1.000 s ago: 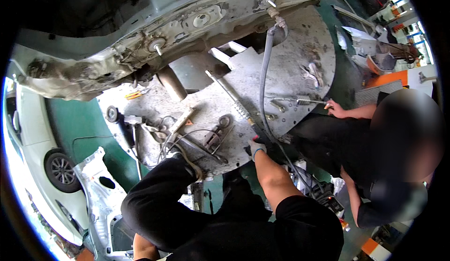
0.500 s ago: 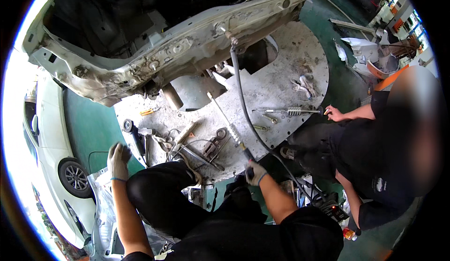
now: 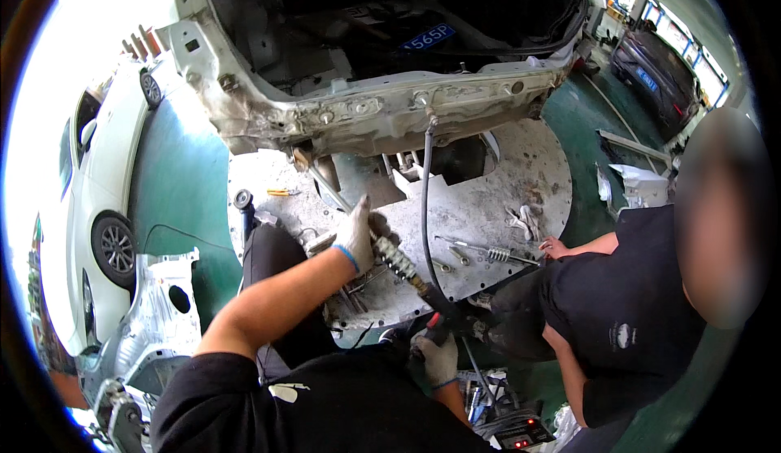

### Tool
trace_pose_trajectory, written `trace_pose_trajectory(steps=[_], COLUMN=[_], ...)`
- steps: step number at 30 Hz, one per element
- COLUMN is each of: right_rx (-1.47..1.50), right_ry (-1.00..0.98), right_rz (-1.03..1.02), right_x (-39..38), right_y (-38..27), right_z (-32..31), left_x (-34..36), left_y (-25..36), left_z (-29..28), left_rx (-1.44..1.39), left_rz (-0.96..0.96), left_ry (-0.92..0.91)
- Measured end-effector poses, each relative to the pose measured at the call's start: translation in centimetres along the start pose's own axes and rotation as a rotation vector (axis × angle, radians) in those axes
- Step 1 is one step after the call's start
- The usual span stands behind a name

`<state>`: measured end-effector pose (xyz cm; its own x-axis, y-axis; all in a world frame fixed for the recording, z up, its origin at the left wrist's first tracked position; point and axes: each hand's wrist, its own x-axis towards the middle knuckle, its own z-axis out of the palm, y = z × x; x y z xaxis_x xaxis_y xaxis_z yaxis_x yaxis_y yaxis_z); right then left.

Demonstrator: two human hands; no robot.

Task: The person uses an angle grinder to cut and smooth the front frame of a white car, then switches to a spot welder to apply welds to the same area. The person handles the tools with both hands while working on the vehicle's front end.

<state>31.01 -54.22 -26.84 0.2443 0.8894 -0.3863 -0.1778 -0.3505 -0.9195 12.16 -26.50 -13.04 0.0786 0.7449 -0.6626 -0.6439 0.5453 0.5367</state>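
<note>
1) Rod tool [image 3: 395,261] with coiled spring, center of the frame, slanting from upper left to lower right; it passes through the left hand and leads down towards the right hand

2) Left hand [image 3: 355,237], gloved, clamped around the shaft just above the spring; the two hands stand well apart, left above right

3) Right hand [image 3: 438,357], gloved, at lower center, beside the tool's dark grip [image 3: 443,306] and a small red part [image 3: 434,320]; whether its fingers close on the grip cannot be told

4) Shaft beyond the left hand: pale, reaching towards the lower edge of the car body [image 3: 382,115]; contact at its tip is unclear

5) Grip end: dark against the co-worker's dark trousers [image 3: 521,315], its outline hard to make out

6) Round metal platform [image 3: 480,209]: partly covered by the left forearm, which also hides some of the tools lying there; a hose [image 3: 425,201] crosses it

7) Control box [image 3: 525,437] with red lights, cut off by the lower edge
</note>
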Motion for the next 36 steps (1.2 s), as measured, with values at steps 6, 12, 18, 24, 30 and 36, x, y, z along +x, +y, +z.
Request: trace_pose_trajectory(steps=[6, 12, 18, 24, 30, 36], right_rx=[1.198, 0.755, 0.525, 0.472, 0.499, 0.489], right_ry=[-0.404, -0.389, -0.411, -0.424, -0.408, -0.399], right_rz=[0.122, 0.045, -0.024, 0.052, -0.020, -0.044], right_x=[-1.5, -1.6, -0.6, 0.4, 0.3, -0.1], right_y=[-9.8, -10.2, -8.8, -7.5, -8.8, -9.3], right_z=[1.0, 3.0, 3.8, 4.1, 5.8, 6.3], left_x=[-3.3, -0.5, 3.0, 2.3, 2.8, 2.4], left_y=[3.6, 4.1, 3.7, 5.6, 6.4, 6.7], left_z=[5.4, 7.0, 5.0, 5.9, 5.4, 5.4], left_rx=[-0.012, 0.029, 0.002, -0.046, -0.024, -0.036], left_rz=[-0.112, -0.255, -0.334, -0.317, -0.298, -0.351], left_ry=[-0.545, -0.537, -0.515, -0.530, -0.572, -0.597])
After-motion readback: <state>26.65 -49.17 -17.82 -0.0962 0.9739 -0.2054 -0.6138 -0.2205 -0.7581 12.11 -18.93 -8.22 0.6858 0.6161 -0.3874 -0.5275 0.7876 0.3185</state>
